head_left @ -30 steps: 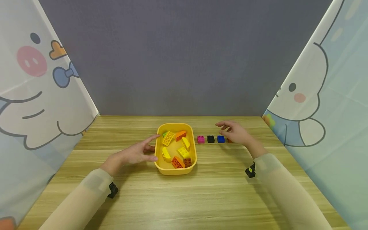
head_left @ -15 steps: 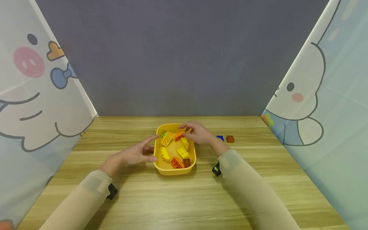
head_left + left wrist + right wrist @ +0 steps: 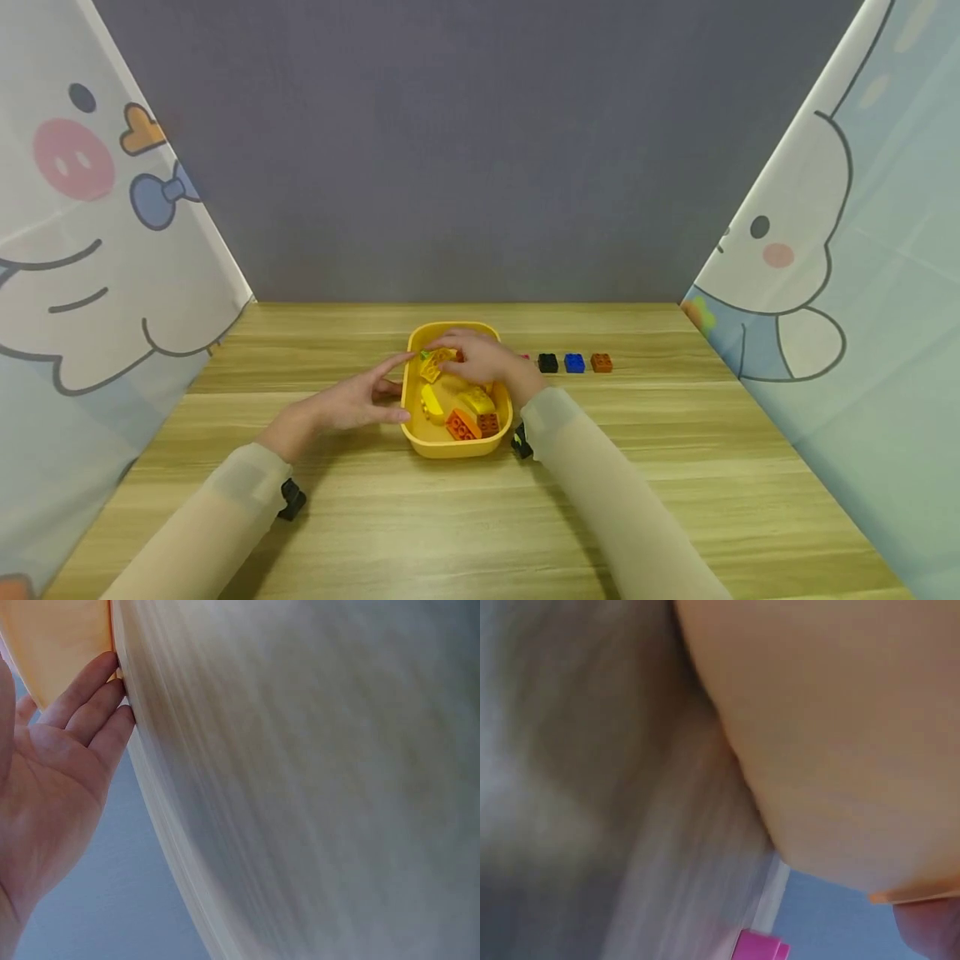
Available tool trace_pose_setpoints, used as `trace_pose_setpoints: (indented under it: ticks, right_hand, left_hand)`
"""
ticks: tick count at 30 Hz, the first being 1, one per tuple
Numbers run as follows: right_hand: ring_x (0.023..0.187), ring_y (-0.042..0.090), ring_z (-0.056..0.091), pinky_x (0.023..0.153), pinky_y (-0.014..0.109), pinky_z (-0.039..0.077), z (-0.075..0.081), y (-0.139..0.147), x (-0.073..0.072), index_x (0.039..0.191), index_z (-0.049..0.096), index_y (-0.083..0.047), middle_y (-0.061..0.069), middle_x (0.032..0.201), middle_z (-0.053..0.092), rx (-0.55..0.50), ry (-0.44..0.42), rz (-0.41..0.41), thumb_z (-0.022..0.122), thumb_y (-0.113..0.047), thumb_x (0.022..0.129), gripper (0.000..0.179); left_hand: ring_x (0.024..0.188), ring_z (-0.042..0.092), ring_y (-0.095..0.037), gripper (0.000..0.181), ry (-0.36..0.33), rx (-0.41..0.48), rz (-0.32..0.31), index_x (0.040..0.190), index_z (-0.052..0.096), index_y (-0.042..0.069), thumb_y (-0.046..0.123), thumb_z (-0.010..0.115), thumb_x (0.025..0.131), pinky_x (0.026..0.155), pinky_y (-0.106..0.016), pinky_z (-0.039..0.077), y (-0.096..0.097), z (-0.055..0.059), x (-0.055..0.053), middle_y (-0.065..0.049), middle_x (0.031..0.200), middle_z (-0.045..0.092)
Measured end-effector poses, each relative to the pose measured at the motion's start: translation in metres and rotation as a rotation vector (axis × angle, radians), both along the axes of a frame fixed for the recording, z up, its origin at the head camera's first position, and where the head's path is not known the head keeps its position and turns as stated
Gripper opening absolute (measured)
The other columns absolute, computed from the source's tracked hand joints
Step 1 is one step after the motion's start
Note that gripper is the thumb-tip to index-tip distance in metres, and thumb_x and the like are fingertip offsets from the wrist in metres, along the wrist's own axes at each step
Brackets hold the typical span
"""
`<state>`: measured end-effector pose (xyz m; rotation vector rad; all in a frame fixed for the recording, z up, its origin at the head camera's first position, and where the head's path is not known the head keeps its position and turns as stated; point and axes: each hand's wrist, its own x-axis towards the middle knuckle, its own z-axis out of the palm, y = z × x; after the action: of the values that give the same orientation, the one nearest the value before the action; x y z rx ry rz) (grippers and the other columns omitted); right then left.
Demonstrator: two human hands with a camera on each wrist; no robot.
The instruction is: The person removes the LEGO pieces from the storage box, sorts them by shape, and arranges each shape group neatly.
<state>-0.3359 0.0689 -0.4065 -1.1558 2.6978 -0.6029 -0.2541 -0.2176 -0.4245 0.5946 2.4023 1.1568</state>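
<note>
In the head view, my left hand [image 3: 356,402] rests its fingers and thumb against the left side of a yellow plastic bin [image 3: 457,450]. The left wrist view shows those fingers [image 3: 101,712] fairly straight at the bin's wall. My right hand [image 3: 480,358] reaches over the bin's right rim, its fingers and thumb spread over a yellow toy brick [image 3: 431,369] near the back. Lower in the bin lie a curved yellow brick [image 3: 431,404], another yellow brick [image 3: 477,400], an orange brick [image 3: 462,425] and a brown brick [image 3: 487,425]. The right hand hides part of the contents.
Right of the bin, a row holds a pink brick [image 3: 757,946], partly hidden by the right wrist in the head view, then a black brick [image 3: 548,363], a blue brick [image 3: 574,363] and a brown-orange brick [image 3: 602,362]. A grey panel [image 3: 465,167] stands behind the wooden table [image 3: 420,533].
My right hand has moved left, from above the row of bricks to inside the bin. The row is uncovered again except the pink brick. My left hand stays at the bin.
</note>
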Motion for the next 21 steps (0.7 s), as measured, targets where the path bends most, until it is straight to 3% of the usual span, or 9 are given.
trace_pose_setpoints:
  ticks: [6,14,18,21]
  right_hand:
    - [0.15,0.028,0.055,0.131,0.053,0.037,-0.002,-0.002,0.005,0.141,0.073,-0.029,-0.001,0.151,0.068,0.069,0.047,-0.058,0.057,-0.036,0.114,0.031]
    - [0.143,0.028,0.059,0.128,0.052,0.041,-0.002,-0.002,0.009,0.125,0.076,-0.028,-0.001,0.141,0.07,0.054,0.05,-0.07,0.057,-0.034,0.115,0.022]
    - [0.151,0.029,0.053,0.132,0.053,0.036,-0.001,-0.002,0.01,0.136,0.073,-0.029,-0.002,0.151,0.066,0.076,0.059,-0.082,0.059,-0.035,0.114,0.026]
    - [0.16,0.029,0.043,0.136,0.054,0.029,-0.001,-0.003,0.011,0.152,0.065,-0.032,-0.002,0.164,0.057,0.156,0.09,-0.083,0.057,-0.041,0.114,0.039]
  left_hand:
    - [0.15,0.055,-0.047,0.105,-0.002,0.001,0.0,0.177,0.011,0.035,0.045,0.082,0.1,0.125,-0.074,0.035,0.002,0.001,0.0,-0.027,0.16,0.057]
    - [0.149,0.055,-0.049,0.106,0.006,0.011,-0.01,0.178,0.01,0.031,0.041,0.082,0.101,0.123,-0.074,0.038,0.002,0.001,0.0,-0.03,0.159,0.058]
    - [0.15,0.054,-0.049,0.105,-0.007,0.027,-0.015,0.178,0.009,0.031,0.039,0.081,0.102,0.123,-0.073,0.038,0.001,0.001,0.001,-0.029,0.159,0.057]
    - [0.15,0.054,-0.049,0.106,-0.003,0.026,-0.021,0.178,0.008,0.031,0.041,0.081,0.101,0.124,-0.073,0.039,0.001,0.001,0.0,-0.029,0.16,0.057]
